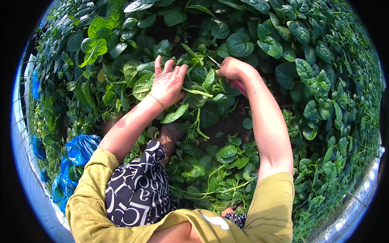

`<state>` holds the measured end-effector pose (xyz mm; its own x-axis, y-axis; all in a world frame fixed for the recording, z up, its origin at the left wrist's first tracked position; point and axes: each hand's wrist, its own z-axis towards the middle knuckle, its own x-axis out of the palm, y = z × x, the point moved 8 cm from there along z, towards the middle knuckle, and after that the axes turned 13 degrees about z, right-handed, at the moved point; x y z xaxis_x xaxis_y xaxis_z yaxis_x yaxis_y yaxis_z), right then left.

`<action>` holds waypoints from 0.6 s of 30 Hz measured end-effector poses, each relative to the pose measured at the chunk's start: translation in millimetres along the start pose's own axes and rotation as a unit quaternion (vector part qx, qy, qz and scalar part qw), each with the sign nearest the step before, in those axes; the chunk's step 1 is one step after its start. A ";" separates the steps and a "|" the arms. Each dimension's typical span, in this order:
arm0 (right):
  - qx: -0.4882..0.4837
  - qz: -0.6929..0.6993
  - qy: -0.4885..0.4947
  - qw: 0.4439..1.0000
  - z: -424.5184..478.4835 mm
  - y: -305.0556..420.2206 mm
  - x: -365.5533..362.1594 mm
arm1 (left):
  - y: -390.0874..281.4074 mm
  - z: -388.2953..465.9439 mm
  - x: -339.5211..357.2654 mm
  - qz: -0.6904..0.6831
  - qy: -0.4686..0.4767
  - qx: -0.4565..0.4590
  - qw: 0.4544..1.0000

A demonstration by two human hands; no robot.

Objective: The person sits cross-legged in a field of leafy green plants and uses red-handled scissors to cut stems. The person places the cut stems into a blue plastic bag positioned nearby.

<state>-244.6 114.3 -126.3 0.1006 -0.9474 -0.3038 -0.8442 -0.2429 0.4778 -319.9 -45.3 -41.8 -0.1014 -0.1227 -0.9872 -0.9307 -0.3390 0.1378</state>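
Note:
My left hand [169,81] is closed around leafy green shoots, probably Malabar spinach. From under its palm a pale, thick stem [199,92] sticks out to the right, its end bare. Broad leaves [143,87] fan out left of the fingers; the thumb is mostly hidden. My right hand [234,70] grips scissors with pink handles [238,86]. The narrow metal blades [214,61] point up and left, close to a light green shoot tip [199,57]. Whether the blades touch that shoot I cannot tell.
Dense leafy plants [304,70] rise ahead and on both sides. Dark soil [240,121] shows between them. Blue plastic bags [82,148] lie at my left. Low trailing vines [212,191] spread before my body. Pale sheeting [355,209] borders the bed at lower right.

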 end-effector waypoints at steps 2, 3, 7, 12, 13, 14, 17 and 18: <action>-0.014 -0.018 -0.004 1.000 13.6 4.2 4.2 | 2.5 0.9 4.2 0.020 -0.015 -0.014 1.000; -0.010 -0.027 -0.029 0.999 17.1 7.0 5.8 | 5.2 1.6 7.2 0.036 -0.011 -0.024 0.999; -0.090 0.022 -0.161 0.983 4.0 4.7 0.0 | 26.8 9.7 25.3 0.055 0.008 -0.055 0.997; -0.117 0.138 -0.175 0.968 -32.2 -20.1 -35.5 | 78.3 6.3 36.6 -0.023 -0.025 -0.081 0.996; -0.123 0.127 -0.175 0.969 -40.1 -23.7 -38.0 | 80.2 5.5 26.7 -0.042 -0.059 -0.070 0.995; -0.124 0.080 -0.203 0.968 -46.7 -26.1 -41.3 | 80.1 -1.1 18.1 -0.042 -0.086 -0.066 0.993; -0.140 0.063 -0.228 0.961 -54.3 -37.1 -38.7 | 69.1 -2.8 -1.5 0.007 -0.117 -0.019 0.993; -0.138 0.057 -0.224 0.963 -55.5 -36.1 -36.2 | 61.9 1.5 1.9 0.052 -0.104 0.004 0.993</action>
<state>-188.6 145.7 -86.8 -0.2730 -0.8016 -0.5319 -0.6576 -0.2480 0.7113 -378.2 -65.1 -35.3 -0.2671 0.0390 -0.9629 -0.9139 -0.3272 0.2402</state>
